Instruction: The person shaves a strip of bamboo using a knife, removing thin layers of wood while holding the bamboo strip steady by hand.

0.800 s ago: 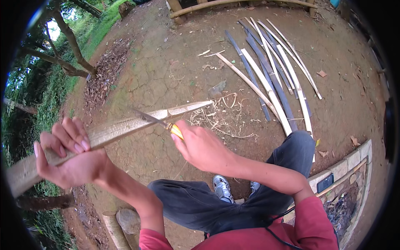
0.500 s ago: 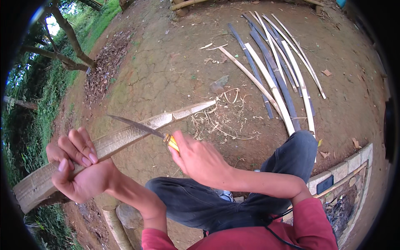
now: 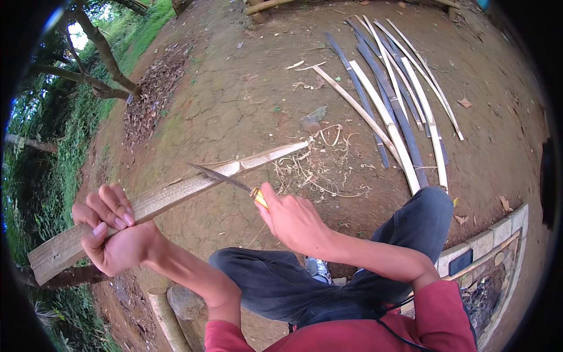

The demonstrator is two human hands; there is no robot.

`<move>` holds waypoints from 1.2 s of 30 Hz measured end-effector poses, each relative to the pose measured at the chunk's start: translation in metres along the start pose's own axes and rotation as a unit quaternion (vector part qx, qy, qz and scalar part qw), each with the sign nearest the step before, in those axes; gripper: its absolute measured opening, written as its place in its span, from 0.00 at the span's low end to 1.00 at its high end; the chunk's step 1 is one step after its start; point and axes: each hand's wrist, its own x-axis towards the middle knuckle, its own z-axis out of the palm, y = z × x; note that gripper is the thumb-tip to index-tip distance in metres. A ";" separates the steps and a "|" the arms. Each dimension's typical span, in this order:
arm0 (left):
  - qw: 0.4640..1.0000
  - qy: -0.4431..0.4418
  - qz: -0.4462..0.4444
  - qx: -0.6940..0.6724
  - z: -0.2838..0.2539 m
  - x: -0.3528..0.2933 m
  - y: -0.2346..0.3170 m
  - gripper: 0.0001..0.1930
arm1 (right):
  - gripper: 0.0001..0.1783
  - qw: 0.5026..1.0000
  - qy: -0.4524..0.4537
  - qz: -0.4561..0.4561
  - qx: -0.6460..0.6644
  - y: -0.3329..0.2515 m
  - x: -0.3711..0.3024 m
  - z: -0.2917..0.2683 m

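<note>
My left hand (image 3: 117,229) is wrapped around a long split bamboo piece (image 3: 176,196), pale on its inner face, which slants from lower left up to a narrower far end on the ground. In my right hand (image 3: 296,223) is a knife (image 3: 221,178), gripped by its yellow handle. The dark blade lies across the bamboo just short of a pale node, with its tip past the far edge. A thin raised sliver shows along that edge beside the blade. Curly bamboo shavings (image 3: 311,176) lie on the soil around the far end.
Several split bamboo strips (image 3: 381,111), pale and dark, lie fanned out at the right. A flat stone (image 3: 314,117) sits near the shavings. At lower right a phone (image 3: 460,262) rests on a low block border (image 3: 492,237). Trees (image 3: 105,58) stand at the left.
My right hand and the knife have slid rightward along the bamboo, closer to the node. The left hand keeps its hold, and the bamboo's near end sits slightly higher.
</note>
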 end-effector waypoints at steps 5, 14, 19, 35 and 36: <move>0.997 -0.062 -0.016 -0.040 0.016 -0.003 0.007 0.06 | 0.12 0.999 0.038 -0.032 -0.008 -0.021 -0.005 -0.013; 0.990 -0.110 0.007 -0.086 0.028 -0.025 -0.011 0.07 | 0.11 0.999 0.047 -0.012 -0.004 -0.014 -0.006 -0.029; 0.992 -0.086 0.005 -0.094 0.033 -0.040 -0.007 0.08 | 0.11 0.998 0.053 -0.042 0.009 -0.025 -0.015 -0.023; 0.997 -0.018 0.001 -0.069 0.008 -0.046 0.000 0.08 | 0.13 0.989 -0.018 -0.056 0.136 -0.011 -0.018 -0.026; 0.998 -0.007 0.000 -0.070 0.006 -0.045 0.000 0.08 | 0.13 0.981 -0.007 -0.069 0.180 -0.007 -0.016 -0.026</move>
